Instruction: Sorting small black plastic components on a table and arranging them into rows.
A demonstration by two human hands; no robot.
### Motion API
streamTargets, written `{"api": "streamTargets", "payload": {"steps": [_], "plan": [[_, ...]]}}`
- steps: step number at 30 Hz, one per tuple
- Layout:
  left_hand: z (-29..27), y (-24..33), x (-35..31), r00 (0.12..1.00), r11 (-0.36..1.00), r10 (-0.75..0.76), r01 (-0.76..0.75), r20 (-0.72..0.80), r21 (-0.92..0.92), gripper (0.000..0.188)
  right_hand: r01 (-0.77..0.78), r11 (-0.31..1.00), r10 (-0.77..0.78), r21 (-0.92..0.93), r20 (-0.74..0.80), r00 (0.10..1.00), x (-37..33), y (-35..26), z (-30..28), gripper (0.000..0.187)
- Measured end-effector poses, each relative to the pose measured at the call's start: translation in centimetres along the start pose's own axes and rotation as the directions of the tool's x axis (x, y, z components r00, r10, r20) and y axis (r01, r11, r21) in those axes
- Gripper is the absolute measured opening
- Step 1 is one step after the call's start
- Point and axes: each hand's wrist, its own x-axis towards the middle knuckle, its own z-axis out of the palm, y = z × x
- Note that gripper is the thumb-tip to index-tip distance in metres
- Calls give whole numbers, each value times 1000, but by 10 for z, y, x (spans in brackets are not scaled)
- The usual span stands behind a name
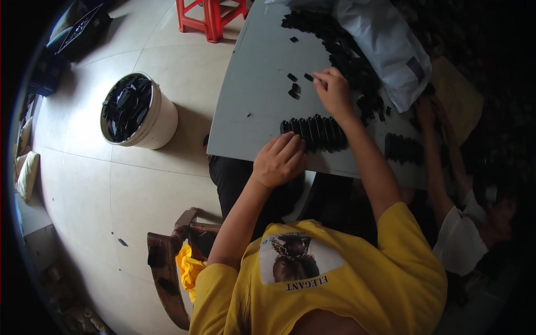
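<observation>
The row of black strips lies in front of you near the table's near edge, its long axis running left to right, its right end just beside your right forearm. Your left hand is the nearer one, fingers curled against the row's left end. Your right hand is beyond the row, thumb and forefinger brought together at a small black piece; at this size, you can't tell whether either hand truly grips. More loose black pieces lie left of it. Across the grey table, a dark heap borders a white plastic bag. To your right, a co-worker's hands are near another black row. On the floor at your left stands a filled white bucket; farther off is a red stool.
</observation>
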Motion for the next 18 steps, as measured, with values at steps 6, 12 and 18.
{"api": "streamTargets", "payload": {"steps": [6, 12, 18], "plan": [[-4, -1, 2, 996, 999, -47, 46, -74, -14, 25, -37, 998, 35, -47, -54, 998, 6, -6, 9, 13], [-7, -3, -1, 990, 997, -79, 77, -117, -22, 18, 52, 977, -79, 207, 124, 989, -42, -72, -32, 16], [-2, -3, -1, 987, 996, -87, 84, -136, -24, 9, 237, 950, -255, 204, 67, 965, -61, -81, -17, 19]]}}
